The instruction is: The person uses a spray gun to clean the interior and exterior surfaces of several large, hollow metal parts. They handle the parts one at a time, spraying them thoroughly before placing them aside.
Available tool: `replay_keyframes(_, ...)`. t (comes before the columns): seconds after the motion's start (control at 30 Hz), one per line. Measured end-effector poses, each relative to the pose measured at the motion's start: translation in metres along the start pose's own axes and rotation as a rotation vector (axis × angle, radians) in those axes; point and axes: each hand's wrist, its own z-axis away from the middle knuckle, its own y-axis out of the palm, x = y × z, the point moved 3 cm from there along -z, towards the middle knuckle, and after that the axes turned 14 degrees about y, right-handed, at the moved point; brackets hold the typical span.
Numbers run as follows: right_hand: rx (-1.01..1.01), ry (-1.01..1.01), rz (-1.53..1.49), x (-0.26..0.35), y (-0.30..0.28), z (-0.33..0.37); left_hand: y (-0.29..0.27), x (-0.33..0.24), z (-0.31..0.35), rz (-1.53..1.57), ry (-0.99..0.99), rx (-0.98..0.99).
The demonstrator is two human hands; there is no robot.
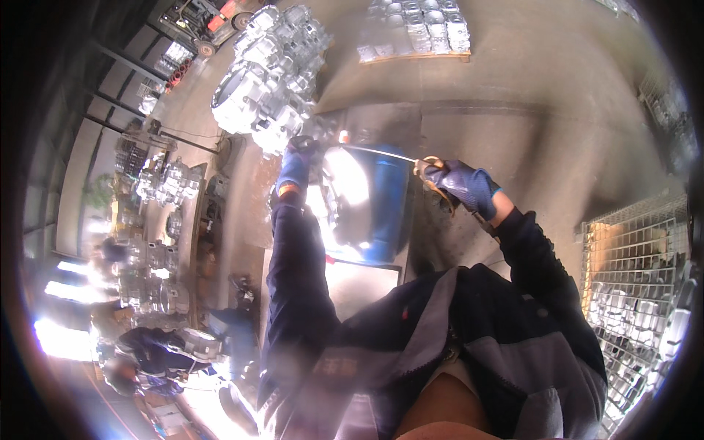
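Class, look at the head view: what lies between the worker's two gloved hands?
Between the left hand and the right hand stands a blue drum; a thin rod runs from the right hand across its top, in the head view.

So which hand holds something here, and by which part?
The right hand grips a thin metal rod at its handle end. The left hand rests on a shiny part by the blue drum; its grip cannot be told.

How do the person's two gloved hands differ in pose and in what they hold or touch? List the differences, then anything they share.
The left hand reaches forward on a nearly straight arm to the far rim of the blue drum; the right hand sits out to the side on a bent arm. The right hand grips a brass-coloured tool with a thin metal rod; the left hand holds no tool. Both wear blue gloves and dark sleeves.
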Motion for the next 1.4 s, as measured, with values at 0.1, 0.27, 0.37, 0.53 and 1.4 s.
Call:
replay_keyframes(0.1,0.132,-0.034,-0.019,0.004,0.010,-0.018,0.000,0.001,0.000,-0.021,0.009,-0.006)
replay_keyframes(0.27,0.044,0.217,-0.049,-0.003,-0.003,-0.029,-0.004,0.006,0.000,-0.014,-0.023,0.031)
replay_keyframes(0.37,-0.008,0.282,0.000,-0.005,-0.008,-0.033,-0.002,0.001,0.002,0.095,0.023,0.076)
replay_keyframes(0.53,0.075,0.167,0.098,-0.004,0.003,-0.052,-0.003,-0.004,0.007,-0.048,0.058,0.075)
replay_keyframes(1.4,0.035,0.170,-0.291,-0.037,0.018,-0.074,-0.003,-0.007,0.010,0.004,0.017,0.071)
